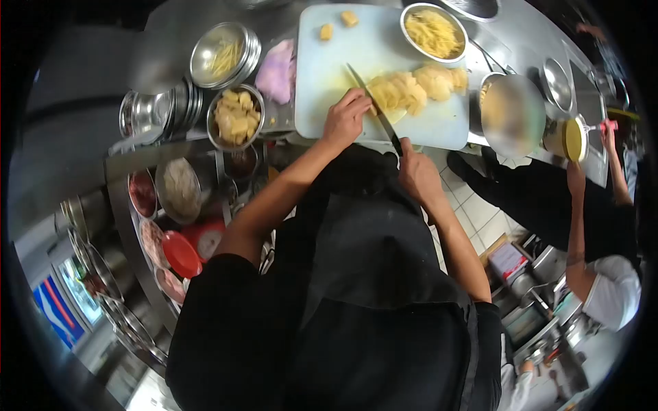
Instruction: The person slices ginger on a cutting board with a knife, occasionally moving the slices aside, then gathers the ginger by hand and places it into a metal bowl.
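Observation:
My right hand (418, 172) is closed around the handle of a kitchen knife (381, 116). The blade slants up and left across a white cutting board (322, 82). Just left of the blade is my left hand (346, 118), its fingers curled together with the tips near the steel; whatever they press on is hidden. Overlapping pale yellow slices (397, 93) lie right of the blade, with larger pale yellow pieces (439, 82) beyond them. At the board's top right, a metal bowl (404, 42) holds yellow shreds (433, 33). Two small yellow chunks (349, 18) sit near the far edge.
Left of the board are a purple cloth (275, 72), stacked metal bowls (205, 81) and a bowl of peeled chunks (236, 118). Below left, several food containers surround a red bowl (181, 253). At right, a co-worker (576, 226) holds a yellow container (574, 139).

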`<state>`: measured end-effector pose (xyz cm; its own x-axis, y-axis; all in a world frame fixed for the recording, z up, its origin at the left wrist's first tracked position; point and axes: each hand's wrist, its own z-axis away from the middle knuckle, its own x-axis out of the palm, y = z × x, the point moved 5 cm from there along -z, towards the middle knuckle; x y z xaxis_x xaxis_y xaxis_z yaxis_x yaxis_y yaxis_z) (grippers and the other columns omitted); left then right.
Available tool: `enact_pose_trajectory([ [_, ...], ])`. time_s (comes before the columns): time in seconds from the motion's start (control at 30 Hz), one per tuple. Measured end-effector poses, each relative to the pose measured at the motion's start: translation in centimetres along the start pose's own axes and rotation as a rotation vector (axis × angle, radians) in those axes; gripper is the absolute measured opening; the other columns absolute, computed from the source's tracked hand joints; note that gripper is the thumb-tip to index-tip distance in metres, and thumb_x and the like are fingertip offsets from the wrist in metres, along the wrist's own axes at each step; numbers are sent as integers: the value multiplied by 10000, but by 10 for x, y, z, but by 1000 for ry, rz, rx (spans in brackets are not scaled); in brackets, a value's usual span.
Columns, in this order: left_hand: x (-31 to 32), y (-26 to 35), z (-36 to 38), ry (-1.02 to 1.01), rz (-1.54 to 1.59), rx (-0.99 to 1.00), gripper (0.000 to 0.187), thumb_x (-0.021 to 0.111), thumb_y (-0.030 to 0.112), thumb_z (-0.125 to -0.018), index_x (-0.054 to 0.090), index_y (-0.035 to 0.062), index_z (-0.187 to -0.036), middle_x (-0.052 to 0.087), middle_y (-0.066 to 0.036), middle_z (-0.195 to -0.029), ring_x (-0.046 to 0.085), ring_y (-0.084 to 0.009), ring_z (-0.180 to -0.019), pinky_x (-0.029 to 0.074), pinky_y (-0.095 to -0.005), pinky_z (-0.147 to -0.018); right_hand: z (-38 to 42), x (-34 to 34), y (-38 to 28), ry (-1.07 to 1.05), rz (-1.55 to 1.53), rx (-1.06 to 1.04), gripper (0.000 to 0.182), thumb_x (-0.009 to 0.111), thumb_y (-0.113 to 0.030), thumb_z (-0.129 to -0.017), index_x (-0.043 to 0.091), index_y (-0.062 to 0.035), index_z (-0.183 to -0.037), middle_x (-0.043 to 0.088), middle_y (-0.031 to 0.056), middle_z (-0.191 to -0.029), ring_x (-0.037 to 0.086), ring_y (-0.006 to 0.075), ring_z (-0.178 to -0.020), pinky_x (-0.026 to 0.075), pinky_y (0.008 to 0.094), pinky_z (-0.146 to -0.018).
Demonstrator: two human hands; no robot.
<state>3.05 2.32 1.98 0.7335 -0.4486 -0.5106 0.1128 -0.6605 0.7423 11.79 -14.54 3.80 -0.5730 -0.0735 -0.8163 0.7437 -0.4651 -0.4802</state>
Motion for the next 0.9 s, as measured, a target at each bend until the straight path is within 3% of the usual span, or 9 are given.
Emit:
enact_pose_trajectory([
  [0.1, 2, 0, -8, -19, 13, -57, 131, 588, -45, -823, 611, 16, -936, 603, -119, -971, 632, -336, -792, 513, -401, -653, -4, -5, 5, -56, 46, 44, 381, 528, -96, -887, 430, -1, -1243, 614, 272, -700, 602, 470, -679, 457, 565, -635],
  [0.17, 0, -3, -5, 3, 30, -40, 136, 584, -43, -821, 605, 19, -940, 593, -117, -954, 626, -332, -776, 507, -404, -640, -3, -9, -5, 124, 58, -85, 248, 484, -51, -868, 470, -1, -1111, 607, 253, -618, 624, 424, -574, 485, 513, -521],
  [0.3, 4, -5, -4, -2, 22, -20, 131, 590, -46, -811, 617, 5, -929, 589, -113, -948, 625, -329, -754, 506, -401, -636, -1, -20, -11, 81, 99, -41, 243, 482, -49, -872, 464, 10, -1107, 605, 249, -611, 628, 419, -579, 490, 514, -530],
  [0.37, 2, -3, -5, -1, 29, -27, 126, 592, -46, -810, 623, -1, -922, 588, -111, -945, 625, -328, -746, 505, -400, -634, 3, -32, -17, -6, 58, 62, 309, 522, -74, -884, 421, -1, -1167, 613, 285, -676, 614, 470, -660, 474, 556, -616],
  [0.43, 2, -2, -5, 8, -8, -31, 128, 574, -94, -805, 626, -24, -900, 607, -126, -937, 658, -281, -746, 530, -356, -635, 6, -37, -18, -32, 74, 66, 308, 522, -74, -884, 418, -1, -1164, 614, 286, -678, 618, 469, -665, 479, 553, -621],
  [0.63, 3, -2, -3, 30, -9, -38, 164, 557, -123, -798, 632, -31, -912, 613, -131, -945, 679, -273, -764, 563, -344, -652, 12, -42, -21, -81, 95, 80, 297, 517, -68, -883, 415, -3, -1155, 619, 301, -694, 627, 477, -691, 483, 560, -644],
  [0.9, 5, -6, -2, 32, 32, -44, 159, 583, -71, -801, 640, 2, -930, 595, -105, -967, 641, -323, -773, 523, -398, -652, 0, -26, -16, -90, 73, 55, 248, 511, -55, -884, 414, 0, -1106, 616, 316, -707, 626, 489, -719, 480, 567, -653],
])
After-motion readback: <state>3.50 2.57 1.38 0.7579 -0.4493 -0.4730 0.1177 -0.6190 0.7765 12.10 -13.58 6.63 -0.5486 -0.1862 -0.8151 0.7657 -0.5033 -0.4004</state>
